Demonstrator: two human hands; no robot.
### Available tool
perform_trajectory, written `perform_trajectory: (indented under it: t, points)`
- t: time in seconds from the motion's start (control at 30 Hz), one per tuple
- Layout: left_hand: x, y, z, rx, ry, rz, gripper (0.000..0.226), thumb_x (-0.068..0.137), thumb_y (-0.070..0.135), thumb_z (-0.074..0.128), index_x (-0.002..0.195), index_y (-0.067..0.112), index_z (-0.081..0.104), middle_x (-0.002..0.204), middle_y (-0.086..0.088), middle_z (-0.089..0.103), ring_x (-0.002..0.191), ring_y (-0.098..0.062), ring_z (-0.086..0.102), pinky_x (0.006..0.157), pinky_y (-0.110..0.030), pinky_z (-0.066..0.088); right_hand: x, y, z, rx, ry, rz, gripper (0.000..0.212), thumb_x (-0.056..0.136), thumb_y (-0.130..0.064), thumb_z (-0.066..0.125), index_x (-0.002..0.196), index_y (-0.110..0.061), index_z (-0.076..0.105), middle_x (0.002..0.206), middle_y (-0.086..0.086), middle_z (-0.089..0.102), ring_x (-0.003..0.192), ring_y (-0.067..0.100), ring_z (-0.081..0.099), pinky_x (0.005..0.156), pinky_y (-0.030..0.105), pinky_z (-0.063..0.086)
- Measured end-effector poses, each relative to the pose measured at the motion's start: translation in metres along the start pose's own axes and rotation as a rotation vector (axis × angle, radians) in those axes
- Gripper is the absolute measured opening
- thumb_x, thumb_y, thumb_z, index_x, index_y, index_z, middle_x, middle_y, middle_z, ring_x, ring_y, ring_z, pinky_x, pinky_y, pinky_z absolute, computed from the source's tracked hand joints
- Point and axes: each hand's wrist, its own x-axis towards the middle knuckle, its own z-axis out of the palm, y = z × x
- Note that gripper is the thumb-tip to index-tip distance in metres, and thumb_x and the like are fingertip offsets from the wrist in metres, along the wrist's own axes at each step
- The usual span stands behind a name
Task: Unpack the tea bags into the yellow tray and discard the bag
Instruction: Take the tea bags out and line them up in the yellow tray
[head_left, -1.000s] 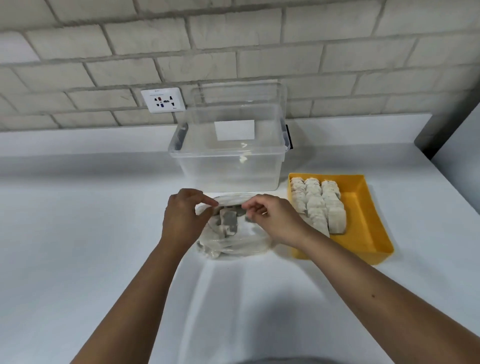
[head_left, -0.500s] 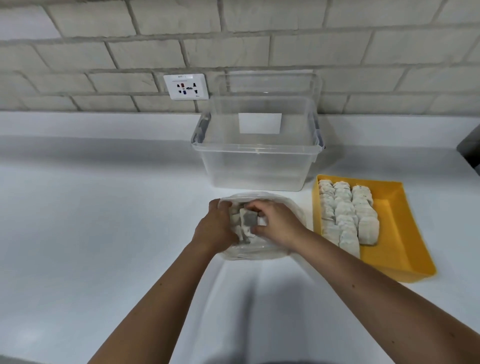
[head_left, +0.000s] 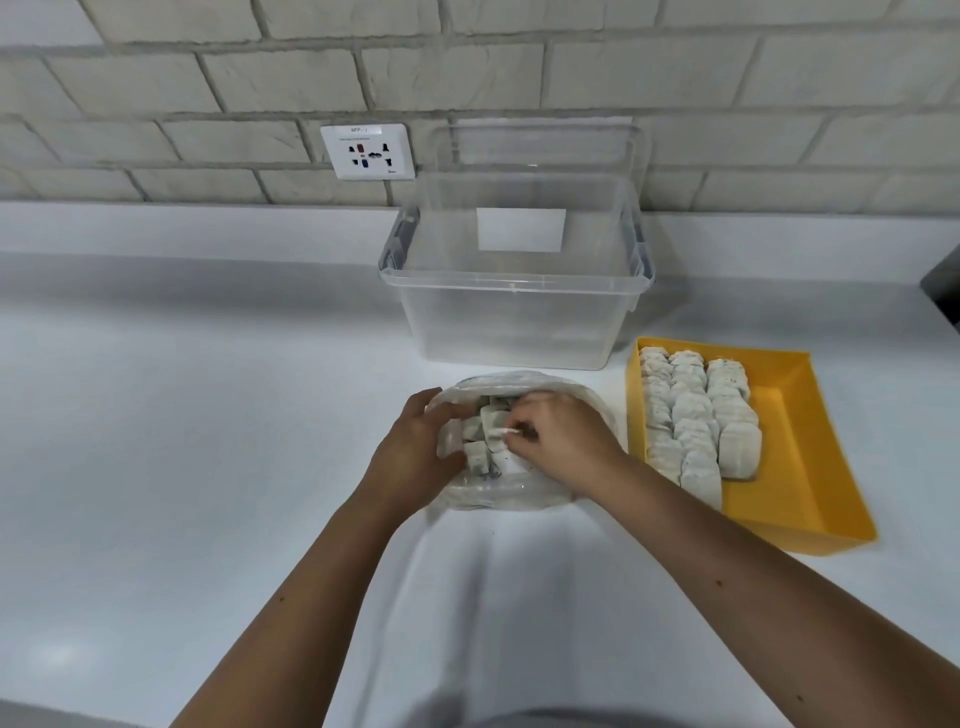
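Observation:
A clear plastic bag (head_left: 514, 387) lies open on the white counter, with several grey-white tea bags (head_left: 480, 428) inside. My left hand (head_left: 415, 452) grips the bag's left edge and holds it open. My right hand (head_left: 563, 441) reaches into the bag, its fingers pinching a tea bag near the middle. To the right lies the yellow tray (head_left: 795, 457), with rows of tea bags (head_left: 691, 415) packed along its left half.
A clear plastic bin (head_left: 519, 317) stands behind the bag, against the brick wall. A white wall socket (head_left: 368, 151) sits to the bin's left. Bare white counter stretches to the left and in front of me.
Both hands went from pulling the bag's mouth apart to working inside it; my right hand now pinches a tea bag. The view has shifted, so everything sits further right.

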Motion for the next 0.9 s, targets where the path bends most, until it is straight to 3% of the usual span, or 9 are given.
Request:
perform_trajectory:
  t: [0.13, 0.27, 0.37, 0.43, 0.53, 0.63, 0.73, 0.9]
  points:
    - [-0.004, 0.007, -0.003, -0.003, 0.158, 0.054, 0.05, 0.08, 0.033, 0.081, 0.125, 0.044, 0.062, 0.157, -0.001, 0.03, 0.141, -0.022, 0.031, 0.1, -0.027, 0.031, 0.002, -0.011, -0.026, 0.113, 0.068, 0.001, 0.014, 0.093, -0.032, 0.06, 0.091, -0.022, 0.069, 0.082, -0.008, 0.066, 0.078, 0.016, 0.059, 0.072, 0.032, 0.047]
    - [-0.004, 0.017, -0.003, -0.071, 0.207, 0.067, 0.025, 0.082, 0.043, 0.077, 0.106, 0.036, 0.074, 0.152, 0.008, 0.039, 0.138, -0.017, 0.033, 0.098, -0.025, 0.028, 0.002, -0.026, -0.037, 0.31, 0.089, 0.006, 0.011, 0.091, -0.03, 0.064, 0.09, -0.021, 0.072, 0.08, -0.009, 0.069, 0.074, 0.009, 0.061, 0.07, 0.028, 0.048]
    - [-0.004, 0.015, -0.003, -0.045, 0.317, 0.078, 0.016, 0.085, 0.045, 0.073, 0.081, 0.029, 0.075, 0.131, 0.013, 0.059, 0.123, -0.013, 0.05, 0.086, -0.029, 0.042, -0.001, -0.029, -0.028, 0.441, 0.114, 0.098, 0.018, 0.094, -0.032, 0.059, 0.087, -0.021, 0.071, 0.072, -0.008, 0.068, 0.066, 0.007, 0.059, 0.069, 0.028, 0.049]
    - [-0.005, 0.014, -0.005, -0.042, 0.395, 0.064, 0.019, 0.086, 0.042, 0.073, 0.085, 0.024, 0.076, 0.113, 0.015, 0.065, 0.111, -0.011, 0.055, 0.082, -0.028, 0.045, -0.003, -0.025, -0.016, 0.434, 0.089, 0.19, 0.026, 0.098, -0.032, 0.052, 0.082, -0.02, 0.068, 0.073, -0.004, 0.069, 0.069, 0.013, 0.063, 0.072, 0.035, 0.053]
    - [-0.008, 0.015, -0.009, -0.032, 0.465, 0.05, 0.022, 0.089, 0.041, 0.07, 0.092, 0.02, 0.076, 0.1, 0.013, 0.067, 0.101, -0.01, 0.055, 0.078, -0.023, 0.04, -0.003, -0.024, 0.002, 0.29, -0.113, 0.274, 0.024, 0.094, -0.032, 0.056, 0.081, -0.017, 0.069, 0.079, -0.002, 0.07, 0.077, 0.018, 0.065, 0.077, 0.041, 0.054]
    - [-0.012, 0.023, -0.016, -0.207, 0.453, -0.049, 0.02, 0.089, 0.038, 0.07, 0.087, 0.019, 0.076, 0.091, 0.01, 0.071, 0.087, -0.006, 0.059, 0.073, -0.02, 0.041, -0.003, -0.028, 0.013, 0.268, -0.196, 0.323, 0.02, 0.082, -0.042, 0.071, 0.091, -0.024, 0.07, 0.081, -0.012, 0.064, 0.084, 0.012, 0.062, 0.075, 0.029, 0.049]
    - [-0.013, 0.027, -0.022, -0.4, 0.382, -0.193, 0.017, 0.085, 0.033, 0.074, 0.08, 0.017, 0.075, 0.076, 0.0, 0.073, 0.067, -0.011, 0.061, 0.062, -0.02, 0.043, -0.003, -0.027, 0.013, 0.294, -0.11, 0.317, 0.016, 0.077, -0.039, 0.078, 0.084, -0.028, 0.07, 0.072, -0.015, 0.061, 0.077, 0.008, 0.061, 0.067, 0.024, 0.044]
    - [-0.009, 0.031, -0.032, -0.698, 0.24, -0.355, 0.02, 0.089, 0.021, 0.072, 0.086, 0.001, 0.074, 0.087, -0.018, 0.075, 0.074, -0.023, 0.075, 0.071, -0.032, 0.06, -0.012, -0.014, -0.017, 0.395, 0.154, 0.288, 0.008, 0.076, -0.029, 0.081, 0.078, -0.026, 0.074, 0.072, -0.014, 0.068, 0.068, -0.002, 0.06, 0.064, 0.013, 0.044]
